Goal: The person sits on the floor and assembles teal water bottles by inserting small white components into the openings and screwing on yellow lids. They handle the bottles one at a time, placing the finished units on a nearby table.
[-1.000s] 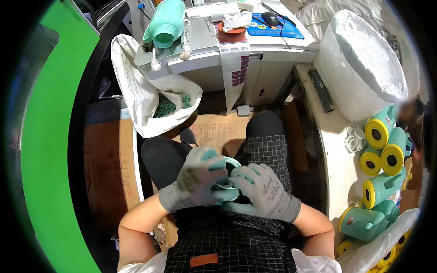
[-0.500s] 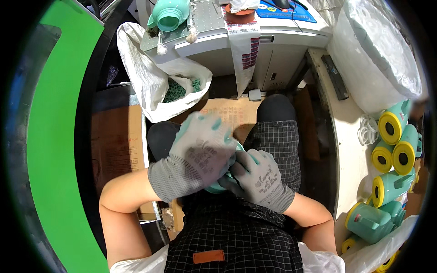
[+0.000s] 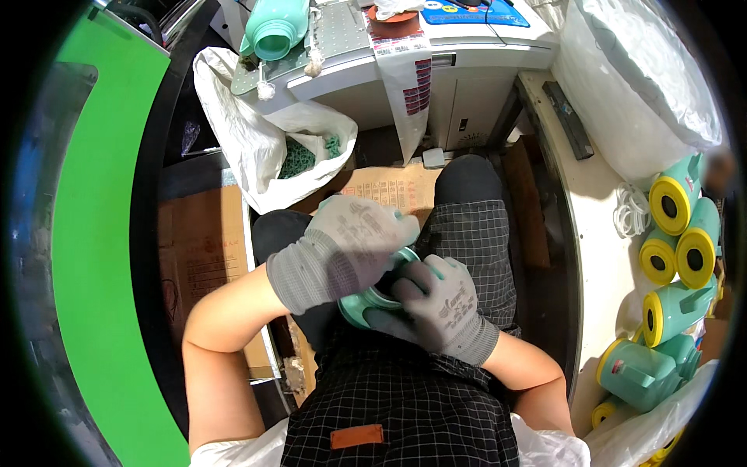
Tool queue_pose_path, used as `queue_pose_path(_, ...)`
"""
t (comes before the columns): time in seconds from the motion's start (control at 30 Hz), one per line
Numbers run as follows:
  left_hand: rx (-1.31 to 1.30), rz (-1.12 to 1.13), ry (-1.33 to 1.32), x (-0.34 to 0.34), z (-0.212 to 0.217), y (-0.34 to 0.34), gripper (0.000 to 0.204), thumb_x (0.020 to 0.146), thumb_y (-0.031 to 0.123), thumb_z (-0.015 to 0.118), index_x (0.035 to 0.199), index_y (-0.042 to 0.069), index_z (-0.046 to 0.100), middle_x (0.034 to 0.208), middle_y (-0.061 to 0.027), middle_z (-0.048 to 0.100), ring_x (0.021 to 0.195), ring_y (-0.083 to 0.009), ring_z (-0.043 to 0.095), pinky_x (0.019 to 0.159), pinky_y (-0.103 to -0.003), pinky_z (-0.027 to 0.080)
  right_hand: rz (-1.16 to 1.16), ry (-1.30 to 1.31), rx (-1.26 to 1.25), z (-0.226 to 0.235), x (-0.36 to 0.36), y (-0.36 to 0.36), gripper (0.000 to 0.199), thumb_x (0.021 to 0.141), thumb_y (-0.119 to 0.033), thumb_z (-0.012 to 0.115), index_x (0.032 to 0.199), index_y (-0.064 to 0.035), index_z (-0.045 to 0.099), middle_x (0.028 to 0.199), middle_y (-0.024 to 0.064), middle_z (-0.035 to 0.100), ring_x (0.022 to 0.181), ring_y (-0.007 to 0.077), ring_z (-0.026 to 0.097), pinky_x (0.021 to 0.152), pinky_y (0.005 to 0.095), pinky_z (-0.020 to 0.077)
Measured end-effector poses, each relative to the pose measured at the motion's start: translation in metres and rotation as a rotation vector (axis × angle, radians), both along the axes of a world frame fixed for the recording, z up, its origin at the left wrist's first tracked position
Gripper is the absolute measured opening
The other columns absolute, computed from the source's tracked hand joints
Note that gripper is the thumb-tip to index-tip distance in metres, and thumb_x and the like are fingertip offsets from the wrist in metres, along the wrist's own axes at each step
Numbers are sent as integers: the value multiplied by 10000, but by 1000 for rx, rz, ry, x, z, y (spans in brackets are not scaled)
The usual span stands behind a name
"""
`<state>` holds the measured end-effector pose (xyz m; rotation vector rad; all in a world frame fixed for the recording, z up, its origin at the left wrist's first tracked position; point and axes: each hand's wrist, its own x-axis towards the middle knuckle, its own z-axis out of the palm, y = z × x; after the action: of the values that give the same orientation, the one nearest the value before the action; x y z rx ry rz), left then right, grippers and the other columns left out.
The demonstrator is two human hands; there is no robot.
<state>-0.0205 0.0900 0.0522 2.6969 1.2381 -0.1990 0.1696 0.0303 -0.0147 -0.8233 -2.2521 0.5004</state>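
Grip of right hand (image 3: 437,307) closed on rim of teal container (image 3: 354,308) in lap (image 3: 473,241); left hand (image 3: 359,235) curled over container's mouth, hiding part of it; cannot tell whether it holds anything. On right, desk (image 3: 597,272): dark bar (image 3: 568,121) near far left corner, white rings (image 3: 631,210) beside yellow-ended jugs (image 3: 678,309) toward right edge, big plastic bag (image 3: 622,101) at far end. Ahead, sack (image 3: 247,163) of green bits (image 3: 296,159) gapes below perforated plate (image 3: 342,35) bearing teal jug (image 3: 276,23).
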Motion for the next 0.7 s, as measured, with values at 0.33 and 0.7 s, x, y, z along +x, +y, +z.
queue_pose_path(0.33, -275, 243, -835, 4, -91, -52, 522, 849, 288, 848, 1252, 28, 643, 1126, -133, 697, 1019, -320, 704, 914, -410, 567, -436, 230, -735, -2, 90, -63, 858, 782, -359, 861, 1433, 10, 441, 1141, 250, 648, 1054, 321, 691, 954, 443, 554)
queue_pose_path(0.7, -179, 787, -1388, -2, -129, 177, 621, 964, 217, 749, 1431, -84, 473, 1348, -161, 617, 1240, -190, 584, 1026, -312, 490, -693, 1186, -755, -36, 148, -54, 834, 1004, -441, 625, 1630, -62, 223, 1565, 184, 398, 1393, 311, 480, 1103, 449, 468)
